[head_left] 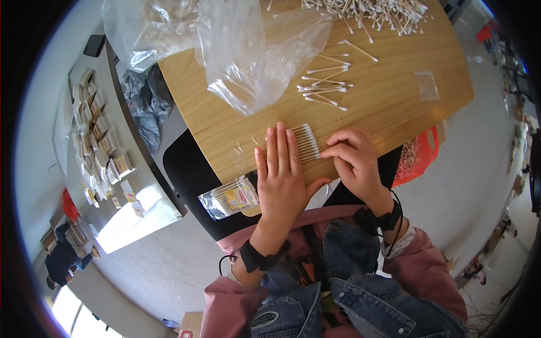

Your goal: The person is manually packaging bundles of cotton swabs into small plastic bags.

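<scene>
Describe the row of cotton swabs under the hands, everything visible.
The row of cotton swabs lies flat on the wooden table near its front edge: thin pale sticks with white tips, packed side by side, tips aligned. The left hand lies flat, palm down, covering its left part; the right hand touches its right end with curled fingertips. Only the upper tips show.

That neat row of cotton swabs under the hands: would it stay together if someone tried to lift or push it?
Probably not. The row of cotton swabs looks loose, with no band visible, and the left hand lies flat on it, so it would likely scatter. Each thin round stick seems light and apt to roll, like the strays nearby.
</scene>
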Motion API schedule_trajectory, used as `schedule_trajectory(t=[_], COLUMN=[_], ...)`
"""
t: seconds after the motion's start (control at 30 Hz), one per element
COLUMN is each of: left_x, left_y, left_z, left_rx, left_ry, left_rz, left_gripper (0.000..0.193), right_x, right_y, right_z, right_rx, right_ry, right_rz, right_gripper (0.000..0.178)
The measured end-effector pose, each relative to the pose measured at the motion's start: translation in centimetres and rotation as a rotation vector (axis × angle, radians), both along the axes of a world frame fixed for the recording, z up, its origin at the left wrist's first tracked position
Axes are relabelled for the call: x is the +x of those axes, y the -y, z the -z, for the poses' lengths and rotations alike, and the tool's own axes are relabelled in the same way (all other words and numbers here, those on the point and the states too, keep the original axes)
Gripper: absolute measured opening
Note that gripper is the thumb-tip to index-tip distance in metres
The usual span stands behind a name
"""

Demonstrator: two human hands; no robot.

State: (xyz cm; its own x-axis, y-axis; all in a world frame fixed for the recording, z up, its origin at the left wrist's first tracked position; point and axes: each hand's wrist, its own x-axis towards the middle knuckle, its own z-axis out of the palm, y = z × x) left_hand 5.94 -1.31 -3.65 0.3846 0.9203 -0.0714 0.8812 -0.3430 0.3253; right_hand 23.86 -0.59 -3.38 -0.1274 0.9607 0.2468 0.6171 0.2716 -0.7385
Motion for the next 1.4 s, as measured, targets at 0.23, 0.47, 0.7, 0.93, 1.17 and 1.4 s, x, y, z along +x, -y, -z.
schedule_trajectory(t=[0.23, 0.47, 0.7, 0.93, 1.17, 1.4], left_x=[0.0, 0.1, 0.1, 0.1, 0.0, 0.1], left_y=[-0.1, -0.1, -0.1, -0.2, -0.1, -0.1], left_z=[0.0, -0.1, -0.2, -0.2, -0.1, -0.2], left_rx=[-0.006, -0.005, -0.004, 0.000, -0.002, -0.001], left_ry=[0.004, -0.005, -0.007, -0.004, 0.008, 0.016], left_rz=[-0.001, 0.002, 0.000, -0.003, -0.002, -0.002], left_gripper=[0.116, 0.115, 0.115, 0.115, 0.114, 0.114], right_x=[0.0, -0.3, -0.6, -0.6, -0.6, -0.7], right_y=[-0.2, -1.3, -1.9, -2.3, -2.3, -3.0], right_z=[0.1, 0.4, 0.8, 1.0, 0.9, 1.2], right_rx=[-0.025, 0.050, 0.037, 0.103, 0.120, 0.133], right_ry=[0.009, 0.036, -0.020, 0.046, 0.046, 0.027], right_rz=[-0.002, 0.001, 0.075, 0.039, -0.002, 0.041], right_gripper=[0.021, 0.019, 0.020, 0.020, 0.019, 0.019])
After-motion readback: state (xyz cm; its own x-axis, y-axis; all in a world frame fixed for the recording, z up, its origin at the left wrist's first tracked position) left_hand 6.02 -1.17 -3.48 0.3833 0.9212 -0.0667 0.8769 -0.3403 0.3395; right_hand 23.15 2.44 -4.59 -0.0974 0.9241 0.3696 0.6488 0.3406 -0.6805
